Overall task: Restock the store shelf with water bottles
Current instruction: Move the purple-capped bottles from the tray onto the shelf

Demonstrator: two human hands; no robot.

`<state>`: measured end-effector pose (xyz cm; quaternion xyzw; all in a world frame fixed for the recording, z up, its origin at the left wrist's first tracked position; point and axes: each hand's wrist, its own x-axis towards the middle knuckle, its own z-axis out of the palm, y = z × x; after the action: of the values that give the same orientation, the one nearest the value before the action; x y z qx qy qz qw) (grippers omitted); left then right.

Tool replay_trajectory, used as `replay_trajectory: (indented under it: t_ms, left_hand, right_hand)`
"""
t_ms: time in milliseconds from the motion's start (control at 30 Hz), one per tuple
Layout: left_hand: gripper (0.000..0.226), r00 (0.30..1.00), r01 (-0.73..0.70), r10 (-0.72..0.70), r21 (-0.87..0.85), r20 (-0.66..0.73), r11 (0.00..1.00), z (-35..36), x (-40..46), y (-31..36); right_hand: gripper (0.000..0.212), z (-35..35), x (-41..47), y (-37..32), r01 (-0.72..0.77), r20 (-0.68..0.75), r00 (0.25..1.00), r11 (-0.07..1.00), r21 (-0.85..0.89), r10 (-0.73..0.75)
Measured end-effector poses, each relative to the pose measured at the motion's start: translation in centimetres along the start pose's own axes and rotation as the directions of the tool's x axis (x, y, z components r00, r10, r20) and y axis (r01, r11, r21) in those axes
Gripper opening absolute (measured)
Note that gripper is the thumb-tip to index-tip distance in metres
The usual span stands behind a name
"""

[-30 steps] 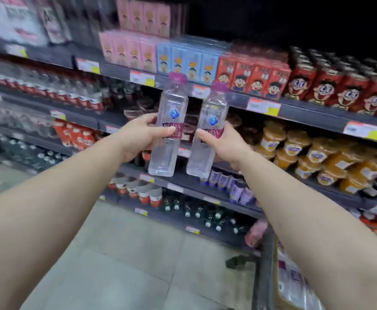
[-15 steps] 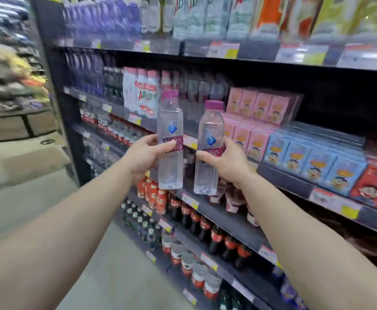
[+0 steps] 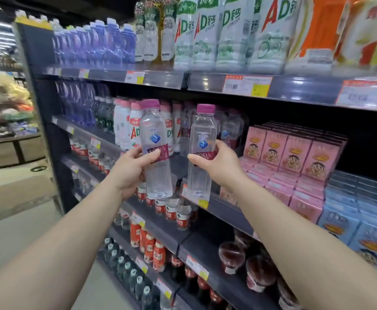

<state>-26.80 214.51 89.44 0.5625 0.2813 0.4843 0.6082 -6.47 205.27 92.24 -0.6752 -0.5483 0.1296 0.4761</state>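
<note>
Water bottles [image 3: 156,151], full, in both hands [image 3: 129,168].

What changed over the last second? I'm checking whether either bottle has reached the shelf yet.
Neither has. The view swung from the low shelves up and leftward, so the bottles now hang in front of the shelf of matching pink-capped bottles. Nothing was taken up or let go: the left hand still grips the left soda water bottle, the right hand the right soda water bottle, both upright, side by side.
</note>
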Motion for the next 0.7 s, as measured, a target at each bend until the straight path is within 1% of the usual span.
replay_trajectory:
  t_ms: [167, 200, 267, 333, 433, 500, 600, 700]
  left_hand:
    - [0.05, 0.994, 0.001, 0.0, -0.007, 0.109, 1.0, -2.8, 5.3, -0.1]
    - [0.047, 0.991, 0.003, -0.002, -0.005, 0.132, 1.0, -3.6, 6.5, -0.1]
    - [0.04, 0.981, 0.002, -0.004, 0.01, 0.192, 1.0, -5.2, 9.1, 0.0]
    - [0.041, 0.964, -0.018, 0.011, 0.025, 0.266, 1.0, -7.0, 11.7, 0.1]
    - [0.06, 0.939, -0.027, 0.01, 0.044, 0.344, 0.999, -9.7, 14.9, 0.6]
    - [0.069, 0.929, -0.009, -0.008, 0.046, 0.371, 0.999, -11.3, 16.4, 0.9]
    - [0.066, 0.9, 0.007, -0.027, 0.049, 0.435, 0.999, -12.9, 18.1, 1.0]
    - [0.082, 0.885, 0.022, -0.043, 0.05, 0.464, 0.998, -14.0, 19.0, 0.6]
  right_hand:
    - [0.062, 3.0, 3.7, -0.5, -0.022, -0.092, 0.996, 0.999, -0.048, 0.017]
    - [0.065, 3.9, 4.4, -0.8, -0.031, -0.113, 0.993, 0.997, -0.066, 0.023]
    - [0.078, 6.1, 6.1, -1.4, -0.05, -0.174, 0.984, 0.993, -0.11, 0.03]
    - [0.089, 8.2, 7.7, -1.9, -0.079, -0.254, 0.966, 0.986, -0.146, 0.04]
    - [0.077, 11.1, 9.5, -2.8, -0.122, -0.354, 0.933, 0.98, -0.155, 0.061]
    - [0.084, 12.5, 10.5, -3.3, -0.175, -0.412, 0.906, 0.971, -0.162, 0.095]
    - [0.093, 14.2, 11.8, -3.3, -0.248, -0.496, 0.858, 0.953, -0.175, 0.132]
    - [0.101, 15.3, 12.4, -2.4, -0.325, -0.531, 0.829, 0.925, -0.2, 0.176]
